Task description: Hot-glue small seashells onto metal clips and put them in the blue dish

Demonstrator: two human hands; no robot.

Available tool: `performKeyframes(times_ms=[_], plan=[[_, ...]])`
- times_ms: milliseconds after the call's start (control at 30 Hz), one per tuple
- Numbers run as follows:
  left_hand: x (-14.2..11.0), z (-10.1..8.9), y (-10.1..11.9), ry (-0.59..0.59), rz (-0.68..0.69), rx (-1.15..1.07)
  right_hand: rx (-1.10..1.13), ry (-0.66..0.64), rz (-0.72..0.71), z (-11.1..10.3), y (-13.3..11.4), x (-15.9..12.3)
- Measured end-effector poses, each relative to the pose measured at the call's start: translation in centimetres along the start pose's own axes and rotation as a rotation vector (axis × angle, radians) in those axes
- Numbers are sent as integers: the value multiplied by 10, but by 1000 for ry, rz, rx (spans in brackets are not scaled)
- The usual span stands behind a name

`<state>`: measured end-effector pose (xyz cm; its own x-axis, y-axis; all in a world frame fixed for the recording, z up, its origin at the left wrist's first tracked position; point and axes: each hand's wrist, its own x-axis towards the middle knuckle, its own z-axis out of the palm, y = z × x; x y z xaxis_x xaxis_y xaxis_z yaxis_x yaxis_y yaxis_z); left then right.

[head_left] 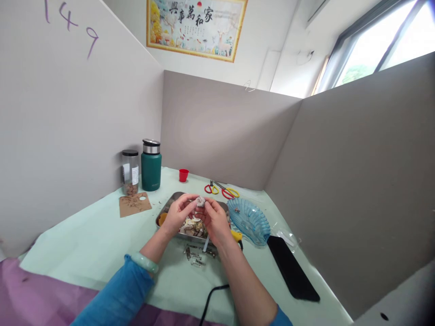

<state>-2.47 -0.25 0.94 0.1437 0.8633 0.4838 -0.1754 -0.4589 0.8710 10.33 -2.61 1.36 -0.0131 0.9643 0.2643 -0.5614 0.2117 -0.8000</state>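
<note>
Purple "149" handwritten on partition at 10 o'clock; framed poster with Chinese characters [196,27] at 12 o'clock, too small to read fully. Left hand [179,213] and right hand [215,220] both curled, fingertips pinching one small pale lump [200,202] between them, above metal tray [165,210] at centre. One green flask [151,165], one clear jar [130,172] with white label, unreadable, at 11 o'clock. One red cup [183,175]. Two scissors [221,189] at 1 o'clock. One blue glass dish [249,220], one black phone [292,268] at 3 o'clock. One jade bangle [145,262] on left wrist.
</note>
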Motion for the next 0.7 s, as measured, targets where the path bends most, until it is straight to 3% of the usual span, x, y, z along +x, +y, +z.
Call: performKeyframes(times_ms=[133,433,600,700], plan=[[2,-1,-7,-17,-74,-86,-103,-23,-39,1,3,-2],[3,-3,-15,-19,-114,-244,-354,93,-190,-3,11,-1],[2,-3,-10,-64,-142,-288,-679,137,-419,-1,5,-8],[2,-2,-8,-44,-137,-301,-853,91,-565,3,3,-15]])
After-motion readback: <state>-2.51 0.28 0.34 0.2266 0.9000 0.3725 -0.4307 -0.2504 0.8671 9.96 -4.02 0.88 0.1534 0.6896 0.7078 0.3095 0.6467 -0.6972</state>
